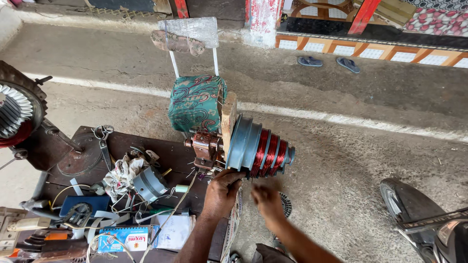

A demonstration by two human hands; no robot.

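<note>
A stepped grey winding former [258,146] sits on a small machine at the edge of a dark workbench [161,151], with red copper wire coils [271,152] wound in its grooves. My left hand [223,189] grips the lower rim of the former's largest step. Just below the coils my right hand [265,199] is blurred, its fingers bent and holding nothing that I can make out. A rusty crank mechanism [205,148] is fixed behind the former, next to a wooden block [228,119].
The bench holds scissors [103,139], a grey capacitor [150,184], a rag, wires and small boxes. A motor stator [17,112] stands at left. A cloth-covered chair [195,100] is behind the bench. A motorbike wheel [404,204] is at right, with sandals [327,62] on the concrete floor.
</note>
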